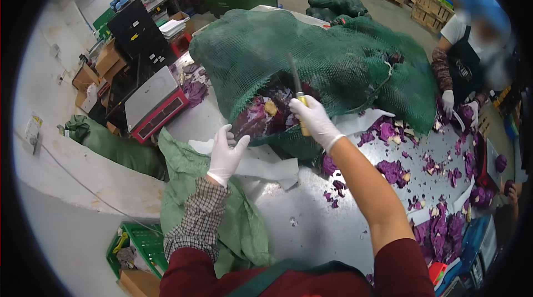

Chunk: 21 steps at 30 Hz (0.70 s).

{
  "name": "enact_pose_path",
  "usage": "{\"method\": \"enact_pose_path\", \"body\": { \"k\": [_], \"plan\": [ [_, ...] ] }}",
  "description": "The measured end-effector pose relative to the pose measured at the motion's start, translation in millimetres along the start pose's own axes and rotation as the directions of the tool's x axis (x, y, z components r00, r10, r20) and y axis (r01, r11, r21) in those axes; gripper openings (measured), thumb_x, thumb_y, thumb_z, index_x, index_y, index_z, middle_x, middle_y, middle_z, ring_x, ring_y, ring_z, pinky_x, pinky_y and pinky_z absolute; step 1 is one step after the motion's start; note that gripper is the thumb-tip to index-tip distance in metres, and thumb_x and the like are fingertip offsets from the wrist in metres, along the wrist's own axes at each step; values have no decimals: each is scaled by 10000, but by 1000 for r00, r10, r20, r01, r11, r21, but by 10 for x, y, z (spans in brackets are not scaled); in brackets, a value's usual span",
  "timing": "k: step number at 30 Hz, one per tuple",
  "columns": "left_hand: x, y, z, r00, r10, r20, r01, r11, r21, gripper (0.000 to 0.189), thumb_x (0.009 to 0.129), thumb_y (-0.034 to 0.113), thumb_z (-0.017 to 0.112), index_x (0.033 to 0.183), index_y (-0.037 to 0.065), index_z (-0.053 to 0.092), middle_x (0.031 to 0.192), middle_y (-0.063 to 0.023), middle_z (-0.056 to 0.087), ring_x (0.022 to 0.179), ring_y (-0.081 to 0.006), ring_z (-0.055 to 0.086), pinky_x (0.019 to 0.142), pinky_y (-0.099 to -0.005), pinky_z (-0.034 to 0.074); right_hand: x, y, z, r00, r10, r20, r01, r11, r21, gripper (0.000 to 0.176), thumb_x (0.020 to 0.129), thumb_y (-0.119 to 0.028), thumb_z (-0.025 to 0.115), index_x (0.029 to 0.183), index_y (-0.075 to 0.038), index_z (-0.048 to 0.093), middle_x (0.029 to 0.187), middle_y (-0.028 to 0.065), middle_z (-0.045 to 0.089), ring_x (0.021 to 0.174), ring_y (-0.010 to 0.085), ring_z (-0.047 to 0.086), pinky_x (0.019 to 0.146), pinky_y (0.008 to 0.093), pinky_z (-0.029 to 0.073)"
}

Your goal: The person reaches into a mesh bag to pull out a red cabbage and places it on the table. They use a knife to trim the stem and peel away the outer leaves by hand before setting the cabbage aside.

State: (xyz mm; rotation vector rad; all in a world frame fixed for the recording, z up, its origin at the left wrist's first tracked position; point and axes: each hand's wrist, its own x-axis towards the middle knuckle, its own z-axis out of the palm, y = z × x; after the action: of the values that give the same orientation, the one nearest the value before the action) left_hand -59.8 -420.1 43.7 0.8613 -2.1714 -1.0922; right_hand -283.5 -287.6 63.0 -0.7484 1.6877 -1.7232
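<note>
My right hand (315,122), in a white glove, grips a knife (298,83) by its yellow handle with the blade pointing up and away. The knife is in front of the mouth of a large green mesh sack (250,41). Purple cabbages (258,116) show inside that opening, one with a pale cut stem. My left hand (226,155), also gloved in white, is held beside the left edge of the opening with thumb and fingers apart and nothing in it. White sheet material (272,168) lies below the sack's mouth.
Purple leaf scraps (393,172) litter the metal table (311,225). A red-sided scale (158,111) and a green woven sack (186,169) are on the left. At right, a co-worker (466,64) in gloves holds a knife against a cabbage. A green crate (145,244) stands lower left.
</note>
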Motion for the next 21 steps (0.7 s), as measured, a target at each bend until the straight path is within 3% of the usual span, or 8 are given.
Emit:
{"method": "enact_pose_path", "body": {
  "k": [10,11,13,15,17,19,20,21],
  "plan": [
    [72,-129,519,930,-74,-361,82,997,6,823,886,573,548,1366,-65,352,1299,-258,413,1197,-347,444,1046,-406,332,225,73,551,996,18,83,-40,961,273,175,902,-214,569,908,-41,546,835,23,581,760,110,544,718,271,450],
    [127,-223,584,925,-51,-376,-39,973,-229,743,920,536,506,1359,-48,374,1294,-224,439,1194,-315,455,1047,-394,337,101,-42,551,997,-39,69,20,966,258,173,904,-206,566,905,-35,542,838,30,588,759,113,551,719,269,453],
    [177,-418,750,929,-18,-369,-242,725,-645,595,988,463,422,1344,-14,418,1282,-154,491,1189,-251,478,1048,-371,348,-211,-286,518,973,-211,96,207,977,52,254,858,-182,596,983,39,592,920,128,638,861,198,618,813,313,483],
    [161,-194,741,973,-89,-211,-157,407,-900,649,987,552,313,1328,14,438,1289,-142,516,1182,-247,493,1045,-381,360,-511,-187,471,680,-730,60,650,563,-510,323,759,-186,673,988,34,613,1102,229,587,1047,395,541,946,473,416],
    [244,-329,685,995,84,-52,-82,393,-916,654,943,560,390,1299,16,454,1257,-162,535,1118,-275,542,987,-416,426,-865,-183,385,638,-768,60,684,529,-503,228,708,-162,677,845,-4,586,1171,218,560,1135,440,481,1001,513,365],
    [89,471,766,807,591,2,80,-107,-991,725,854,577,517,1313,22,435,1279,-208,517,1163,-347,522,1005,-480,425,-1233,-211,247,659,-748,81,663,527,-531,218,711,-169,678,835,-23,573,1288,235,484,1249,450,389,1044,499,340],
    [80,367,672,800,572,179,267,-73,-961,803,863,648,461,1364,24,388,1333,-223,475,1213,-383,485,1035,-521,393,-1418,-195,197,702,-712,31,621,589,-518,222,721,-172,678,843,-23,568,1322,244,453,1279,451,355,1053,497,330],
    [-107,450,644,905,416,85,138,-98,-986,874,875,701,370,1411,12,325,1388,-218,418,1265,-361,436,1069,-518,352,-1579,-189,157,733,-680,-5,595,645,-479,225,730,-175,677,852,-23,563,1356,254,422,1310,452,320,1063,495,321]
  ]
}}
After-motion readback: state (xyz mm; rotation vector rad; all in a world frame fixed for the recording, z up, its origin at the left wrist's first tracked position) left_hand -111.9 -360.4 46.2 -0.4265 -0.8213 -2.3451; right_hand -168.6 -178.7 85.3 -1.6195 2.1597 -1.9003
